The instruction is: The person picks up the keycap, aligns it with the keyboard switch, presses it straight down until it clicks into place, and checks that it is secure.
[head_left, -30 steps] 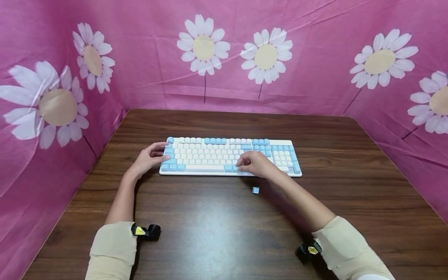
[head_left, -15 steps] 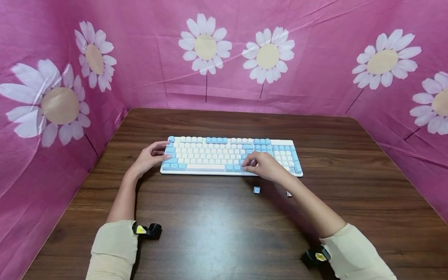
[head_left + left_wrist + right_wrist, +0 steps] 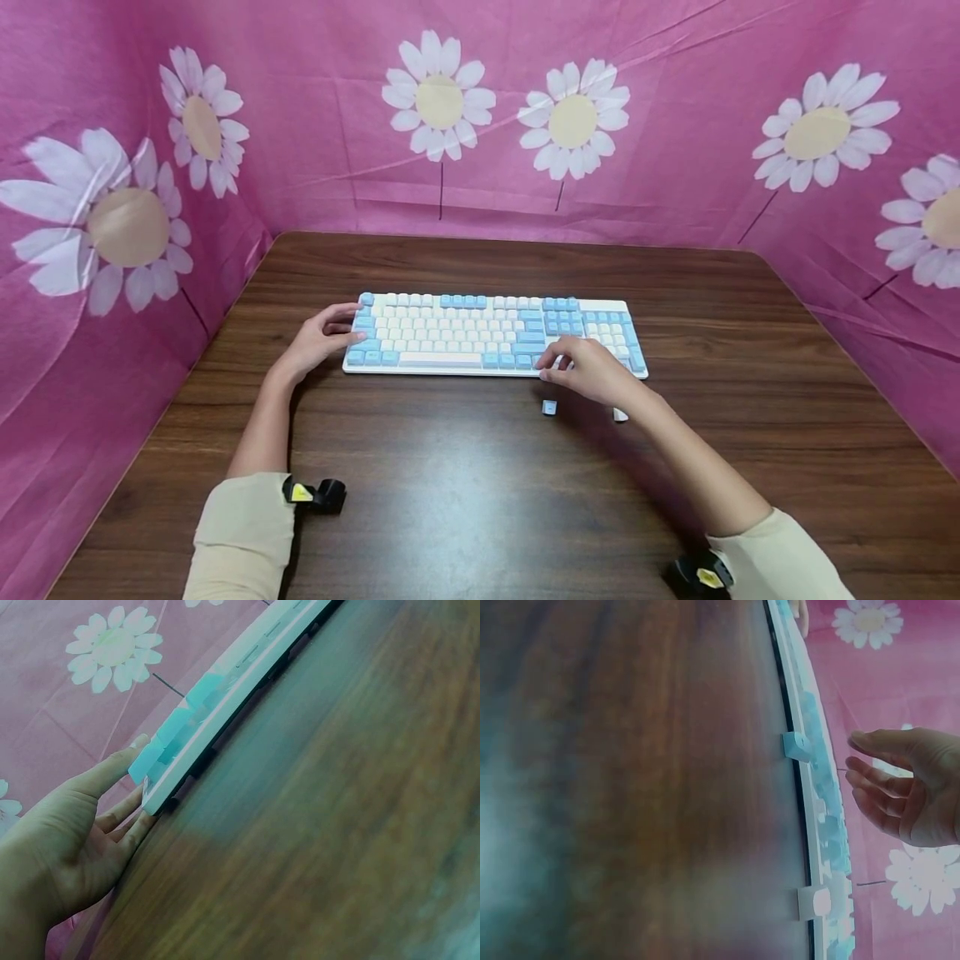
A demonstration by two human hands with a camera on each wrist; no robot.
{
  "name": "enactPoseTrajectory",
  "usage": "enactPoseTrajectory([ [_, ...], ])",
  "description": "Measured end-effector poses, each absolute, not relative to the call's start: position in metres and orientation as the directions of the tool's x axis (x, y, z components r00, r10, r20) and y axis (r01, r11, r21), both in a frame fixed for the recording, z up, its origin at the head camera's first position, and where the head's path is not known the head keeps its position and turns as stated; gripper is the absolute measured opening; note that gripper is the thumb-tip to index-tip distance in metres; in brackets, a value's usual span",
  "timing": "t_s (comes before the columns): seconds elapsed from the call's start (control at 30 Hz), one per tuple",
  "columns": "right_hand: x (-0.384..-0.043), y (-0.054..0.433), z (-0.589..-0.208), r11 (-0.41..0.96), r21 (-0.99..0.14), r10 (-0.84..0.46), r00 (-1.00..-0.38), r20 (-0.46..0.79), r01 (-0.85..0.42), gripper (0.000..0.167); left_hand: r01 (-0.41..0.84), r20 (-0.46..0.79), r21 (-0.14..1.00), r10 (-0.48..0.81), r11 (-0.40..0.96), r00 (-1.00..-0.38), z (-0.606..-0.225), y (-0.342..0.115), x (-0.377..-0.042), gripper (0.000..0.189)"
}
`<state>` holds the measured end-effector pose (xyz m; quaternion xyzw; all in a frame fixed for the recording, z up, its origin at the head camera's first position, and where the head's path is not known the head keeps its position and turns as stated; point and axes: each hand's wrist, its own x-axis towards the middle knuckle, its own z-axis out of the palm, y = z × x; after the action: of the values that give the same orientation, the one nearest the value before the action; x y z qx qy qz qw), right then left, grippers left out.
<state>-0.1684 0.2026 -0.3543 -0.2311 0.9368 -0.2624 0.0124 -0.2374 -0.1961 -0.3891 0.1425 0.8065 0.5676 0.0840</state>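
Note:
A white and light-blue keyboard lies across the middle of the table. My left hand holds its left end, the thumb on the edge keys and the other fingers against the side, as the left wrist view shows. My right hand hovers over the front right part of the keyboard, fingers loosely bent. Seen from the right wrist, that hand has its thumb and fingertips apart and nothing between them. In front of the keyboard lie a light-blue keycap and a white keycap, the latter beside my right forearm.
The dark wooden table reaches back to a pink cloth printed with daisies, which surrounds it on three sides. Black wrist cameras are strapped at both beige sleeves.
My right hand has moved to the right along the keyboard's front and lifted off the keys. The white keycap has come out from behind the forearm. My left hand stays put.

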Motion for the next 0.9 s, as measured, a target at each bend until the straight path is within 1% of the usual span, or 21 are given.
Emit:
enactPoseTrajectory([
  [0.13,-0.161,0.206,-0.356,0.756,-0.507,-0.427,-0.899,0.095,-0.413,0.006,0.140,0.030,0.936,0.325,0.323,-0.945,-0.387,-0.196,-0.235,0.054],
  [0.43,-0.152,0.212,-0.361,0.750,-0.509,-0.432,-0.896,0.106,-0.422,0.007,0.111,0.011,0.946,0.312,0.305,-0.950,-0.390,-0.197,-0.239,0.055],
  [0.57,-0.149,0.215,-0.365,0.760,-0.510,-0.422,-0.903,0.084,-0.402,0.009,0.107,0.009,0.949,0.313,0.297,-0.950,-0.392,-0.197,-0.240,0.056],
  [0.9,-0.144,0.219,-0.378,0.748,-0.558,-0.411,-0.911,0.036,-0.360,0.020,0.126,0.027,0.947,0.317,0.297,-0.948,-0.390,-0.197,-0.239,0.055],
])
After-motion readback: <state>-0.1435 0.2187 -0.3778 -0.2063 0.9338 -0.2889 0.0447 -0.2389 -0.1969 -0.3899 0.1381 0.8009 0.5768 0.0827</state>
